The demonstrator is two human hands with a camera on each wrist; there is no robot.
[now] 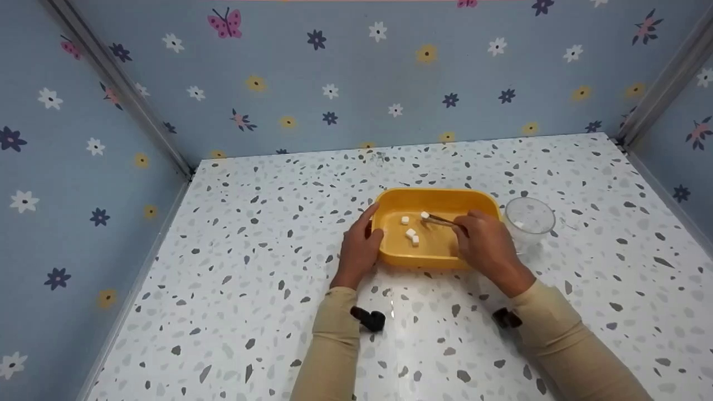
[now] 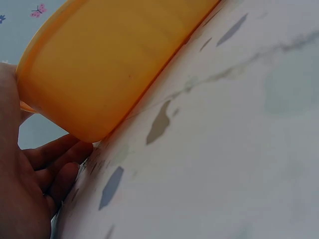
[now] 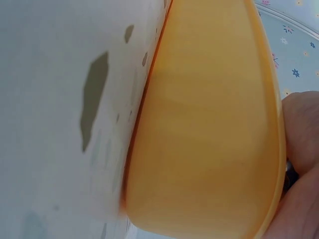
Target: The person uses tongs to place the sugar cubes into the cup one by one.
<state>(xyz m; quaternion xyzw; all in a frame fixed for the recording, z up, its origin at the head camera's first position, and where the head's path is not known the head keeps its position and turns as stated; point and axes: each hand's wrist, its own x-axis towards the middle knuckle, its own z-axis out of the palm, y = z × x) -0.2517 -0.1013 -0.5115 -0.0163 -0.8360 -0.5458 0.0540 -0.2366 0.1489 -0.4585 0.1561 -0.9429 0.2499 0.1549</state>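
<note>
A yellow rectangular tray (image 1: 429, 262) stands on the speckled table. My left hand (image 1: 359, 250) holds its left end, thumb at the rim and fingers along the outer wall; in the left wrist view, fingers (image 2: 65, 174) lie beside the tray's lower corner. Over the tray's right part, my right hand (image 1: 487, 245) pinches dark tweezers (image 1: 443, 220). A small white cube (image 1: 425, 215) is at their tip, above the tray floor. Several more white cubes (image 1: 411, 233) lie inside the tray. In the right wrist view, the tray wall (image 3: 209, 124) hides most of the right hand.
Close to the tray's right end stands a clear glass cup (image 1: 529, 217), with something small and white visible in it. Blue flowered panels (image 1: 379, 72) enclose the table at the back and both sides. Black wrist-camera mounts (image 1: 370, 319) sit on both sleeves.
</note>
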